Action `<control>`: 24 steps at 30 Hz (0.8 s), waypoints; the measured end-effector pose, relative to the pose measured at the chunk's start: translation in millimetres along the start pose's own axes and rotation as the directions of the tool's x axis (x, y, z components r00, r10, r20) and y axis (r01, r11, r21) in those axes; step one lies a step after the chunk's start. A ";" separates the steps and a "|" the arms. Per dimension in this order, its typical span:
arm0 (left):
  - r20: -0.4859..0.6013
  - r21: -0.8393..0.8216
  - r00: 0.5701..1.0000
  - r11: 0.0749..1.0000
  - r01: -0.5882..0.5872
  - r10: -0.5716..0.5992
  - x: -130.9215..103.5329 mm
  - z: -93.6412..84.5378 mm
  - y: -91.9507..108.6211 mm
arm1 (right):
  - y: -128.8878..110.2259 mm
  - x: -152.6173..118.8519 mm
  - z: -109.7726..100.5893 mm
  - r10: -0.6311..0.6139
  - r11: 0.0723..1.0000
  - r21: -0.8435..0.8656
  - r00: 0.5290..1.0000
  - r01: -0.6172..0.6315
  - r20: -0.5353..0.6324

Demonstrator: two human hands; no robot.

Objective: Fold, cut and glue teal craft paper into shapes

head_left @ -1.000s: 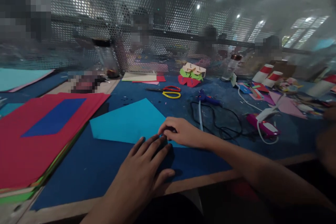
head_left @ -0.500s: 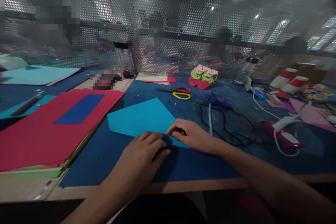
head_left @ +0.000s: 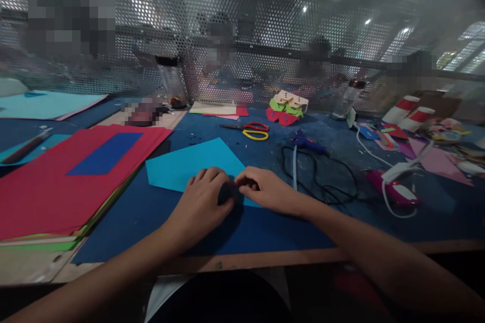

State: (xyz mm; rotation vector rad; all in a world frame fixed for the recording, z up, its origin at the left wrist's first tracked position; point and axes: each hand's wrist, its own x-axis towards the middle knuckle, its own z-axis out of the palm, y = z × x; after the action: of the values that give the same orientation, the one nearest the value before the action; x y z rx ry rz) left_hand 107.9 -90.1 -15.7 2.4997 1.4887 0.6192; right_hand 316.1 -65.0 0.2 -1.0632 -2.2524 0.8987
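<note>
Bright blue sheet (head_left: 200, 155) flat on the dark blue counter (head_left: 257, 234), near edge partly covered by both hands. Over that edge of the sheet, left hand (head_left: 200, 199) palm down, fingers close together, thumb held apart from them. At the sheet's right-hand part, right hand (head_left: 271, 192) with fingers curled in toward the thumb; cannot tell whether clamped on the paper or merely resting there. Just beyond the sheet, scissors (head_left: 246, 128) with one red and one yellow handle loop, blades pointing left. Right of the sheet, blue glue gun (head_left: 308, 144); farther right of it, magenta-and-white device (head_left: 394, 192). Left of the sheet, red paper stack (head_left: 49, 199) with darker blue rectangle (head_left: 106, 154) on top. Well beyond the sheet, folded paper piece (head_left: 286, 107) in cream, green and red, then perforated screen (head_left: 261, 35).
</note>
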 end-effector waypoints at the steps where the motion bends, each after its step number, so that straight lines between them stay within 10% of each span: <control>1: -0.001 -0.007 1.000 1.000 0.009 -0.009 0.6 0.7 -0.1 | 0.1 -0.2 0.1 -0.007 1.000 0.001 1.000 0.007 0.004; 24: -0.003 -0.156 0.999 0.987 0.034 -0.035 -1.5 -4.8 -24.6 | 4.7 -3.3 1.5 -0.027 1.000 0.009 0.999 0.027 0.035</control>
State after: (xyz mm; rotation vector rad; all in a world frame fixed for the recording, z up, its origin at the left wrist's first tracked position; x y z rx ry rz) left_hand 85.5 -79.7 -20.3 2.3514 1.4236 0.7085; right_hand 319.3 -65.9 -4.7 -1.0183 -2.2845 0.9213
